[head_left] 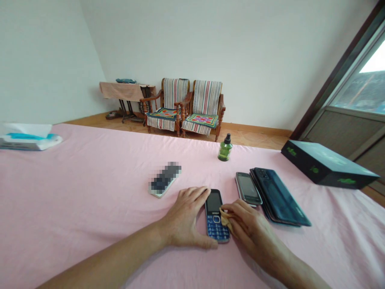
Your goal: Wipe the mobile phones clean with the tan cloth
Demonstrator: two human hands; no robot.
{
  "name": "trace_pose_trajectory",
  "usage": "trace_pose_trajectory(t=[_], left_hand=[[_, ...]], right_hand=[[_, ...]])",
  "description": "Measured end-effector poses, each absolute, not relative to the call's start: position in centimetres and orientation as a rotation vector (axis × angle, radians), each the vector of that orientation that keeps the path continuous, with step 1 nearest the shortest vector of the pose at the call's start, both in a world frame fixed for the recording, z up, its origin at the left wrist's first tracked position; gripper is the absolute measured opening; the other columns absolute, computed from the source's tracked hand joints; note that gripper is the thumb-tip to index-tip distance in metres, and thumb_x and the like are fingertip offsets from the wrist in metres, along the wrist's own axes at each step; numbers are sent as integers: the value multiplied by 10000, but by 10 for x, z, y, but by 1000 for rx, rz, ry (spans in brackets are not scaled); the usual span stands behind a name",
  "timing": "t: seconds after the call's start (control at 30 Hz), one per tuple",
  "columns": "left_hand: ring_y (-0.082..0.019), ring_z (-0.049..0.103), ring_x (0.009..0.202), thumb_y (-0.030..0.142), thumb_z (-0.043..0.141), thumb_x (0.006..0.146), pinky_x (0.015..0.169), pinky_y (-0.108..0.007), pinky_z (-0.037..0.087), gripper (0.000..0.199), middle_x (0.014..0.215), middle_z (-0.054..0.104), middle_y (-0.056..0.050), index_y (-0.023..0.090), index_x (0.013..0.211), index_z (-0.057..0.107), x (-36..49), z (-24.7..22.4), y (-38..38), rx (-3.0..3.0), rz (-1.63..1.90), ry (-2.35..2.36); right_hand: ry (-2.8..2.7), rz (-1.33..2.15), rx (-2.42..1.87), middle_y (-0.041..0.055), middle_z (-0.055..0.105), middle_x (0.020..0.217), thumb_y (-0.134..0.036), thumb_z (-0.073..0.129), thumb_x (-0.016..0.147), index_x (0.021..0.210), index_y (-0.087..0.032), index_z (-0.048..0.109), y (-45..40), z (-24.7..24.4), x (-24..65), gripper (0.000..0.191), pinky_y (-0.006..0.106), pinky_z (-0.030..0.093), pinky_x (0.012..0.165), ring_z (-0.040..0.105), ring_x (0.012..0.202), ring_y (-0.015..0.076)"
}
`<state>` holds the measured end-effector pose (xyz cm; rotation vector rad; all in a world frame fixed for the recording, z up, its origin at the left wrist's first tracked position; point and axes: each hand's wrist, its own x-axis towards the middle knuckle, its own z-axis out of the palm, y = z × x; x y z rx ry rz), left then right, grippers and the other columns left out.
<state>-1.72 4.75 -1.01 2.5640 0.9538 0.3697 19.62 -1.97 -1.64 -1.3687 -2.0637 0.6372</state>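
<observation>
A blue keypad mobile phone lies face up on the pink cloth, its small screen toward the far side. My left hand holds it from the left, with fingertips at its top end and the thumb at its bottom end. Pinched in my right hand is a small yellowish cloth, pressed against the phone's right edge beside the keys. The fingers hide part of the cloth. Just beyond my right hand lies a silver-edged phone, next to a stack of dark blue smartphones.
The pink tablecloth spreads under everything. Another phone, its screen blurred out, lies left of centre. A green spray bottle stands at the far edge. A black box is at right, a tissue pack at far left. Two wooden chairs stand beyond.
</observation>
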Motion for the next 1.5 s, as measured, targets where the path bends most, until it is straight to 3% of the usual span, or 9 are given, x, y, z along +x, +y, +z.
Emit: trace_pose_trajectory(t=[0.27,0.5,0.73,0.93,1.03,1.2,1.37,1.5], left_hand=[[-386,341,1345,720,704,574,1115,-523,257,1130,1500,361,-186,107,1453,344,-18,-10,47,2552,358,970],[-393,326,1356,731,701,567,1118,-534,249,1145,1512,341,-189,112,1459,338,-17,-9,47,2546,334,989],[-394,329,1354,728,710,572,1114,-541,255,1143,1508,349,-187,114,1459,333,-18,-8,46,2533,358,964],[-383,322,1359,802,670,562,1124,-523,244,1184,1511,342,-182,112,1462,331,-18,-10,47,2560,342,960],[-379,325,1357,806,665,565,1125,-517,246,1183,1507,349,-183,108,1461,333,-18,-11,47,2569,352,958],[-383,321,1357,800,668,566,1120,-525,245,1173,1509,345,-183,130,1466,327,-18,-10,47,2557,339,973],[-393,331,1353,796,673,566,1109,-538,245,1150,1508,355,-171,175,1470,328,-19,-11,47,2549,375,959],[-397,331,1354,778,699,547,1110,-538,246,1167,1515,345,-169,176,1473,322,-20,-13,48,2539,382,959]], right_hand=[[-2149,456,-1590,33,584,809,-160,458,909,759,-205,456,-23,-16,196,157,290,392,634,565,735,179],[-1928,665,-1499,-20,558,656,-273,429,955,781,-213,420,-23,-17,192,183,223,332,509,508,567,120],[-1778,867,-1453,-3,573,685,-400,465,937,790,-182,540,-22,-12,189,273,208,364,525,511,614,120],[-1643,758,-1531,-5,570,658,-450,427,936,768,-193,529,-19,-16,192,323,224,395,536,544,608,140],[-1597,652,-1538,-9,577,636,-422,394,942,819,-204,520,-18,-18,191,280,222,391,497,546,553,142],[-1616,444,-1534,-32,555,597,-308,339,939,1074,-196,489,-19,-19,187,231,221,364,458,518,474,144],[-1830,428,-1504,10,607,665,-150,338,881,771,-206,537,-16,-20,190,234,235,402,571,576,611,147],[-1899,568,-1473,29,645,789,-139,381,894,811,-200,563,-19,-17,186,209,269,431,679,605,735,162]])
